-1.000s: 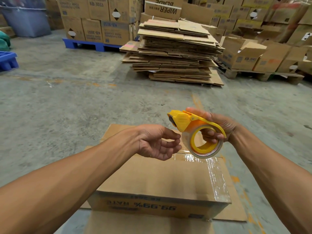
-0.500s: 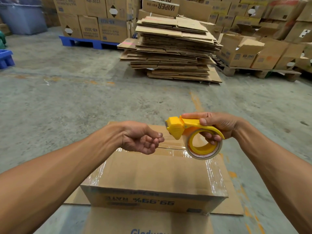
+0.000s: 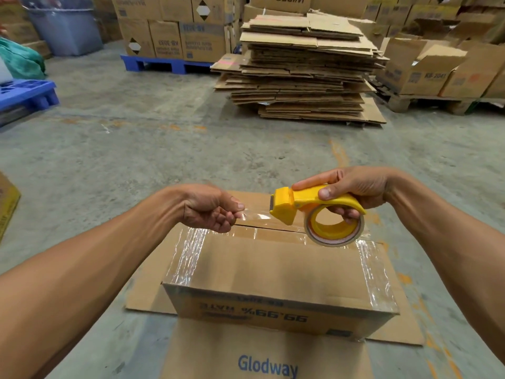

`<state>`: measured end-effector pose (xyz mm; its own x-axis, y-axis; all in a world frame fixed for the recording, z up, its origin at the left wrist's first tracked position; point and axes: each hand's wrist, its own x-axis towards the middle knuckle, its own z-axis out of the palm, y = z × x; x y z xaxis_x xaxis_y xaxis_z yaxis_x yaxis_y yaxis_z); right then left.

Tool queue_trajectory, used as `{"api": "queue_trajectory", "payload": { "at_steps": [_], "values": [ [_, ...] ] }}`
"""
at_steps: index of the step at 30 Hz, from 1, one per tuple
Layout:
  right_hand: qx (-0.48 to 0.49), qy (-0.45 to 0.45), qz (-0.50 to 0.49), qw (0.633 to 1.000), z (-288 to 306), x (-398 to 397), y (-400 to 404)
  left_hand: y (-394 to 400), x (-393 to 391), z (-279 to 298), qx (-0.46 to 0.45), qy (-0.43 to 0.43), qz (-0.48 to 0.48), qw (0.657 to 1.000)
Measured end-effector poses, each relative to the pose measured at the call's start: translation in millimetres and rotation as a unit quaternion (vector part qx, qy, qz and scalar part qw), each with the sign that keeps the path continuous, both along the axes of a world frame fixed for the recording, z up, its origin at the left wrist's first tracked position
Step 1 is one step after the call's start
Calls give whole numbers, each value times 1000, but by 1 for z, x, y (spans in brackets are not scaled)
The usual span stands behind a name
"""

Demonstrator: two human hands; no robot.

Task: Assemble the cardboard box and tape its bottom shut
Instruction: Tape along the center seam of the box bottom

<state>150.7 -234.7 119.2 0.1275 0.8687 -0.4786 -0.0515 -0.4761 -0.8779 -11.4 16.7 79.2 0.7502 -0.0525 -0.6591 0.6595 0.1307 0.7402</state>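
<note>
- Gripping the yellow tape dispenser (image 3: 306,205) from above, the right hand (image 3: 352,191) is holding it over the far part of the cardboard box (image 3: 276,272), with the thumb lying on the handle and the other fingers curling through the roll of clear tape (image 3: 334,228) below.
- Pinching the free end of the tape strip (image 3: 255,213) between thumb and forefinger, the left hand (image 3: 211,207) is sitting just left of the dispenser's toothed head, its remaining fingers folded in towards the palm.
- Stretching between the two hands, the short clear strip is hanging in the air above the box's far flap, not touching the cardboard as far as the head view shows.
- Lying directly beneath both hands, the box is resting upside down on the concrete floor (image 3: 136,160), its print reading inverted on the near wall.
- Running along the box's top, just under the hands, the centre seam is showing bare, while shiny tape is already covering the edge below the left hand and the edge below the right hand.
- Sitting under the box and nearer the person than the hands, a flat sheet of cardboard (image 3: 262,362) is showing the word "Glodway".
- Standing well beyond the hands, a stack of flattened cartons (image 3: 303,69) is piled on the floor, with a blue pallet (image 3: 164,62) of boxes off to the far left of it.
</note>
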Motion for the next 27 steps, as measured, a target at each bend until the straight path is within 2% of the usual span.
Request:
{"api": "queue_trajectory", "payload": {
  "at_steps": [3,6,11,14,18,22,24,27],
  "values": [
    [-31,-37,7,999,-8,-3,13,10,-8,-13,50,-3,-2,999],
    [-40,-101,12,994,-19,-11,34,10,-10,-30,101,-21,46,994],
    [-28,-140,14,990,-31,-15,55,16,-14,-51,109,-69,138,982],
    [-19,-163,22,986,-35,-19,67,27,-17,-60,139,-78,153,975],
    [-8,-261,30,965,-42,-25,93,44,-19,-64,241,-84,159,954],
    [1,-291,49,955,-46,-30,119,61,-22,-69,341,-93,126,927],
    [9,-297,56,953,-50,-29,126,69,-22,-68,328,-88,138,930],
    [25,-290,58,955,-56,-27,129,80,-24,-64,200,-55,177,962]
  ]
}}
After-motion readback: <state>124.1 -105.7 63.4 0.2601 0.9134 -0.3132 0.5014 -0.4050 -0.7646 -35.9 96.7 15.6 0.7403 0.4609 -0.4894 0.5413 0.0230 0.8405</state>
